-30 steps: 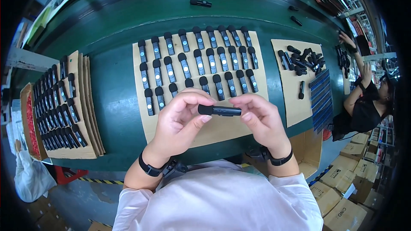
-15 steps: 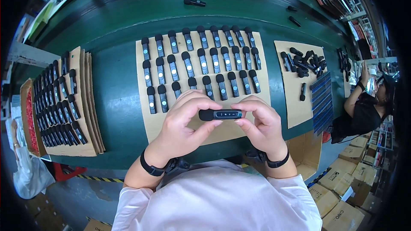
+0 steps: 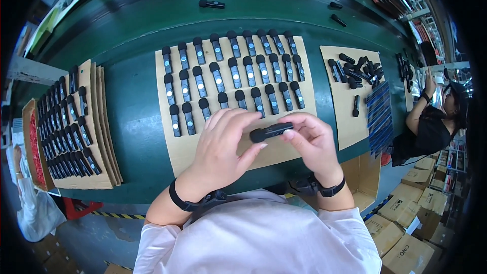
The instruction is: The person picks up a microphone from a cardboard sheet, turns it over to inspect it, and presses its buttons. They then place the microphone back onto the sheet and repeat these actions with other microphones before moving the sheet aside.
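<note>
A small black clip-on microphone [image 3: 269, 132] with a round foam tip is pinched at its right end by the thumb and fingers of my right hand [image 3: 317, 144]. It is held tilted, foam end to the left and a little lower. Around that foam end my left hand [image 3: 218, 144] is open, fingers and thumb apart; whether the thumb touches the foam I cannot tell. Beneath and beyond my hands lies a cardboard sheet [image 3: 243, 162] with rows of like microphones [image 3: 216, 76], foam ends away from me, most with a pale round spot. My left hand hides part of the nearest row.
Stacked cardboard sheets [image 3: 109, 147] with more microphones stand at the left, beside a box of red pieces [image 3: 34, 147]. At the right, another sheet [image 3: 350, 134] bears a loose microphone pile [image 3: 362, 71] and a blue-black grid [image 3: 380, 119]. A co-worker [image 3: 431, 122] sits beyond.
My left hand has let go of the microphone's foam end and spread open. The microphone, still in my right hand, has turned from level to tilted, and its lit-looking face has rolled away from view.
</note>
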The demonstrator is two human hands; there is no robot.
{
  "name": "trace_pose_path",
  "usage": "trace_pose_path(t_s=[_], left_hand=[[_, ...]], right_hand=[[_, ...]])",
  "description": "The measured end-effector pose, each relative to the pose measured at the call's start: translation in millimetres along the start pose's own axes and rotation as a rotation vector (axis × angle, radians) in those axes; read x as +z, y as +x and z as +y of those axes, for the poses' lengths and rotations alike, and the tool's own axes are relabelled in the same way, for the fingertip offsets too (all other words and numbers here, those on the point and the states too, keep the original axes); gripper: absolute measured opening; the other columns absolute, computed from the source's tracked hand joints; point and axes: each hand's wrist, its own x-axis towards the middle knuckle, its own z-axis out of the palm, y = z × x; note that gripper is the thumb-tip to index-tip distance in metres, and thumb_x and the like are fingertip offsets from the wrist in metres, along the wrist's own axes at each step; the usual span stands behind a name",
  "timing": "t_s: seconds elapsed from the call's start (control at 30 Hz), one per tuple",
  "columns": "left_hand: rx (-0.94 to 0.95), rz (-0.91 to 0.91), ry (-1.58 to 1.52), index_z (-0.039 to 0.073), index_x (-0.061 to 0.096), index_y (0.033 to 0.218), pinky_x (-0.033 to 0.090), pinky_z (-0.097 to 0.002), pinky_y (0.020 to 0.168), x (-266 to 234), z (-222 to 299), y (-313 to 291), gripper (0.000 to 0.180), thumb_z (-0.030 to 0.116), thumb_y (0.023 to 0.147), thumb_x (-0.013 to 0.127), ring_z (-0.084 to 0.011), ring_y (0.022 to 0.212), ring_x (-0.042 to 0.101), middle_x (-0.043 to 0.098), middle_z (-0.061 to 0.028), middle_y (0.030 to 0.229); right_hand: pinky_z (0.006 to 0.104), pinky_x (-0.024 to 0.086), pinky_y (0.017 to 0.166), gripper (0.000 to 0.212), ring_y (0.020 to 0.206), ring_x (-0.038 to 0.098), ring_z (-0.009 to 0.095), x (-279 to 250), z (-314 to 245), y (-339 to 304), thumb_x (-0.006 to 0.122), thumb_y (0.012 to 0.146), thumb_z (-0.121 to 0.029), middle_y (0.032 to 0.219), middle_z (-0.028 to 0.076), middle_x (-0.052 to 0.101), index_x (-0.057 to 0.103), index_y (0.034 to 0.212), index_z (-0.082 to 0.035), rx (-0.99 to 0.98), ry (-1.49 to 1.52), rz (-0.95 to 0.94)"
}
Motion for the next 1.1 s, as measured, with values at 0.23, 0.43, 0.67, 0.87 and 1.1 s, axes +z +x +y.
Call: trace_pose_path(t_s=[0.23, 0.43, 0.67, 0.87, 1.1], left_hand=[[0.085, -0.354, 0.278, 0.005, 0.056, 0.124, 0.039, -0.0449, 0.103, 14.2, 9.7, -14.7, 0.055, 0.02, 0.076, 0.077, -0.0309, 0.12, 0.05, 0.054, -0.0124, 0.128], [0.235, -0.514, 0.364, 0.003, 0.059, 0.123, 0.034, -0.0454, 0.11, 30.9, 9.8, -28.3, 0.047, 0.023, 0.083, 0.07, -0.028, 0.131, 0.043, 0.05, -0.0119, 0.137], [0.187, -0.638, 0.437, 0.001, 0.062, 0.121, 0.03, -0.0455, 0.114, 30.0, 10.0, -31.9, 0.039, 0.021, 0.088, 0.065, -0.0268, 0.138, 0.038, 0.048, -0.0116, 0.143], [0.173, -0.637, 0.395, 0.001, 0.063, 0.12, 0.029, -0.0461, 0.114, 29.1, 8.5, -33.2, 0.038, 0.021, 0.088, 0.065, -0.0269, 0.138, 0.038, 0.048, -0.0117, 0.142], [0.195, -0.634, 0.413, 0.001, 0.064, 0.119, 0.029, -0.0462, 0.114, 29.3, 9.5, -31.0, 0.037, 0.021, 0.088, 0.065, -0.0267, 0.138, 0.038, 0.048, -0.0116, 0.142]], right_hand=[[0.0245, 0.05, 0.072, 0.025, 0.082, 0.062, 0.01, -67.9, 5.9, 0.6, 0.064, 0.091, 0.001, 0.098, 0.006, 0.067, 0.062, 0.115, 0.002, -0.097, -0.449, 0.246], [0.0321, 0.052, 0.072, 0.025, 0.081, 0.065, 0.022, -90.7, 25.3, -1.2, 0.07, 0.081, 0.004, 0.096, 0.011, 0.067, 0.066, 0.105, -0.001, -0.439, -1.171, 0.264], [0.0384, 0.053, 0.073, 0.023, 0.085, 0.064, 0.031, -80.4, 31.9, -12.5, 0.074, 0.075, 0.001, 0.097, 0.012, 0.066, 0.066, 0.096, -0.001, -0.505, -1.319, 0.133], [0.0381, 0.053, 0.074, 0.021, 0.086, 0.065, 0.03, -80.2, 29.2, 0.4, 0.075, 0.075, -0.001, 0.097, 0.011, 0.067, 0.067, 0.094, -0.002, -0.502, -1.324, 0.105], [0.0374, 0.053, 0.075, 0.025, 0.089, 0.065, 0.029, -84.2, 26.7, 21.3, 0.075, 0.074, -0.003, 0.099, 0.01, 0.067, 0.067, 0.097, -0.004, -0.513, -1.343, 0.083]])
